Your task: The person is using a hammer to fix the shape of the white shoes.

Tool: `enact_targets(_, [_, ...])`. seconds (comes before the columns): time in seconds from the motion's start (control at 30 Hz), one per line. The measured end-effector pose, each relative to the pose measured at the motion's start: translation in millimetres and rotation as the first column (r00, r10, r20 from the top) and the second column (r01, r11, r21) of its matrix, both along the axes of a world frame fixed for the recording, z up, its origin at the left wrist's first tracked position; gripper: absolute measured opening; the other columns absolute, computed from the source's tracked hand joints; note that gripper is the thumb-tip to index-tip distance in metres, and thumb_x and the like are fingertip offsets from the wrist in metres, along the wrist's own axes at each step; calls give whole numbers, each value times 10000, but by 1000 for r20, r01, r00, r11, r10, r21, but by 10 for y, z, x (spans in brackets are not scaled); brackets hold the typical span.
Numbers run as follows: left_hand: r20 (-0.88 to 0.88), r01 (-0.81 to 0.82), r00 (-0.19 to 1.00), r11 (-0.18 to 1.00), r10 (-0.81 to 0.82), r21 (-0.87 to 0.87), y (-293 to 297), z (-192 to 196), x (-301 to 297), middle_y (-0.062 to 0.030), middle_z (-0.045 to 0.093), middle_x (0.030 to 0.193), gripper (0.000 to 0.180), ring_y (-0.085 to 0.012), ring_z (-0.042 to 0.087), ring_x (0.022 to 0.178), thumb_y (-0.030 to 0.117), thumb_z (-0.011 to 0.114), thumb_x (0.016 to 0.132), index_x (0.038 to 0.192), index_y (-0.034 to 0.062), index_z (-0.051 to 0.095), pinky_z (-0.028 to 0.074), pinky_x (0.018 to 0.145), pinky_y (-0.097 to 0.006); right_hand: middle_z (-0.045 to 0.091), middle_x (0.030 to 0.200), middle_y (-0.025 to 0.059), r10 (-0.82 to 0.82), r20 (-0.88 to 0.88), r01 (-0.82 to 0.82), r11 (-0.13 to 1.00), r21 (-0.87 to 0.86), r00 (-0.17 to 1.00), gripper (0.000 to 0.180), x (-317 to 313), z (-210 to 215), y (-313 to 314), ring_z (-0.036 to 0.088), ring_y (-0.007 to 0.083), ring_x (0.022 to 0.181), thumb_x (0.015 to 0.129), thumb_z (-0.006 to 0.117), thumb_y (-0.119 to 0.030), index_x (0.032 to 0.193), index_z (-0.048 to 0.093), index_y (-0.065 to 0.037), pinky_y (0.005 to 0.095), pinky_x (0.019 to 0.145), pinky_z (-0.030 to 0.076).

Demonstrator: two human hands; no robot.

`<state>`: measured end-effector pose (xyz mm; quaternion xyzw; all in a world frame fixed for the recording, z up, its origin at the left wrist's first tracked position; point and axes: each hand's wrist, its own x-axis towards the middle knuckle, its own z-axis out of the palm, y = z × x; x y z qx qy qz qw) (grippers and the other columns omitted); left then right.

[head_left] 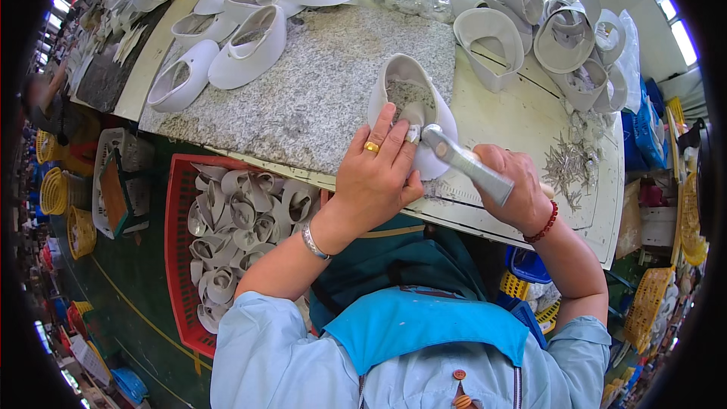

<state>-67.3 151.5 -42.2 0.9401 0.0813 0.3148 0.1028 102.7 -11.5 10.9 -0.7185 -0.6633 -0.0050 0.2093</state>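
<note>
Pressing a white shoe upper, the left hand is steadying it while the right hand, gripping a hammer, should be striking flat, clear of the left.

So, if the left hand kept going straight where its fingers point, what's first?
Probably more of the white curved piece under the left hand: the raised wall beyond its opening. Fingertip height is unclear, so it might clear that wall.
</note>
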Motion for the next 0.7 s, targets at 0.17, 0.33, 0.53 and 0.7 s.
enact_targets(0.17, [13,-8,1000,1000,8,3,-17,-13,-3,-178,583,1222,377,-392,475,1294,203,653,693,988,-32,660,428,977,-507,585,695,188,-62,-103,62,998,-1,993,183,17,14,24,596,389,652,938,573,-169,1027,562,-10,464,578,462])
enact_targets(0.33, [14,-2,1000,1000,2,-2,-19,-18,-8,-187,586,1219,377,-395,476,1292,205,642,701,990,-37,656,426,984,-506,578,711,219,-193,-388,159,980,-118,901,234,-42,73,38,559,428,648,991,504,-209,1005,598,5,480,585,432])
enact_targets(0.53, [15,-12,1000,1000,12,-1,-29,-3,-7,-189,586,1213,380,-398,477,1291,208,634,703,994,-36,649,424,989,-507,566,694,220,-158,-288,146,987,-65,944,228,-135,118,62,563,420,649,986,513,-212,1004,589,3,478,593,437])
enact_targets(0.7, [14,-12,1000,1000,12,-5,-36,-7,-36,-195,586,1206,375,-400,480,1287,207,630,702,989,-34,643,425,989,-508,583,731,220,-186,-221,163,980,-117,957,217,-65,175,21,575,414,668,980,517,-200,1013,603,-4,474,598,441])
